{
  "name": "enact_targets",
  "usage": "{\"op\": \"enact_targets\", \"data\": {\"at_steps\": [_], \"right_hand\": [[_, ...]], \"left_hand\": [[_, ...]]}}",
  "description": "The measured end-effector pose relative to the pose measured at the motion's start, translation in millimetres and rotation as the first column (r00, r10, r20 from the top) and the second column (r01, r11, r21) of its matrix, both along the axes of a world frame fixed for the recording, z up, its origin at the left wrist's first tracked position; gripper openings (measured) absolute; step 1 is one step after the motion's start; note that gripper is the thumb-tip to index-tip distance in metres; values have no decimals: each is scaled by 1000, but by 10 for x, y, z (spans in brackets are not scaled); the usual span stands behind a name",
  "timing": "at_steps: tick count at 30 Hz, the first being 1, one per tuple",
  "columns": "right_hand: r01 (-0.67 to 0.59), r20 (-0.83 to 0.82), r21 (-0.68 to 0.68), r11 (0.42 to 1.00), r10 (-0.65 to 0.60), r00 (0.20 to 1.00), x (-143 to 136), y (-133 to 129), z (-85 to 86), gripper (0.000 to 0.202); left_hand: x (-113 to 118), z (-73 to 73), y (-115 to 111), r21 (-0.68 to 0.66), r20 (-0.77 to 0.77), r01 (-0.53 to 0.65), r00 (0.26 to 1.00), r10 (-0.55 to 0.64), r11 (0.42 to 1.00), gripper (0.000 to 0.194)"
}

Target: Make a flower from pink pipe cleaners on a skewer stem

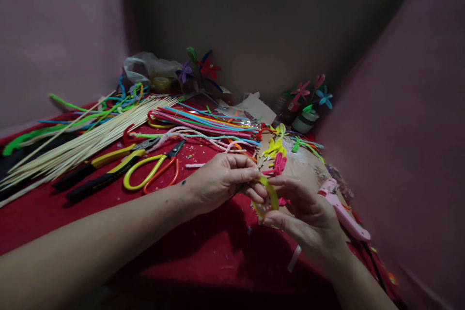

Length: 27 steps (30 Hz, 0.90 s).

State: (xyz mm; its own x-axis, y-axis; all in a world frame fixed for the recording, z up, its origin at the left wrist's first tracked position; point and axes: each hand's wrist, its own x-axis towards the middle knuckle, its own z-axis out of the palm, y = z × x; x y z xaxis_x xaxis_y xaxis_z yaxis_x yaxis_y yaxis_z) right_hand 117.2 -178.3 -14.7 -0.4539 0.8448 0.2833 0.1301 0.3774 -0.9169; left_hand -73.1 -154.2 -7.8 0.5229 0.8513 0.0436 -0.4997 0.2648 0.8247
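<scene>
My left hand (232, 177) is closed in a pinch, with a thin dark stem showing beneath its fingers and a small tip above them. One end of a yellow band of tape (271, 193) meets the pinched fingertips. My right hand (308, 213) curves around the looped tape, thumb below and fingers above. Just beyond the hands, a bright pink pipe-cleaner piece (279, 163) and yellow pipe-cleaner pieces (275, 147) lie on a brown cardboard sheet (305, 162). What exactly the left fingertips cover is hidden.
Left on the red cloth (214, 252) lie scissors (152, 172), pliers (105, 169), wooden sticks (87, 138) and pipe cleaners (207, 123). A pink glue gun (343, 210) rests at right. Pipe-cleaner flowers (301, 91) stand at the back, near a tape roll (162, 83).
</scene>
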Motion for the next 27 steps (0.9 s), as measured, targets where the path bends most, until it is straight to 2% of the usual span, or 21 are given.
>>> {"op": "enact_targets", "data": {"at_steps": [7,10,17,27], "right_hand": [[51,-59,112,992,-44,997,24,20,-132,34],[62,-38,95,994,-59,998,23,20,-133,25],[-21,36,9,1000,21,999,2,29,-24,47],[61,-10,173,983,-60,998,5,64,-154,37]], "left_hand": [[-1,-22,8,-15,-34,-24,999,24,1000,10],[5,-10,5,-26,-35,-34,999,33,999,10],[14,24,-4,-44,-48,-28,999,26,999,12],[-3,-38,19,-44,-65,-26,998,23,999,11]]}}
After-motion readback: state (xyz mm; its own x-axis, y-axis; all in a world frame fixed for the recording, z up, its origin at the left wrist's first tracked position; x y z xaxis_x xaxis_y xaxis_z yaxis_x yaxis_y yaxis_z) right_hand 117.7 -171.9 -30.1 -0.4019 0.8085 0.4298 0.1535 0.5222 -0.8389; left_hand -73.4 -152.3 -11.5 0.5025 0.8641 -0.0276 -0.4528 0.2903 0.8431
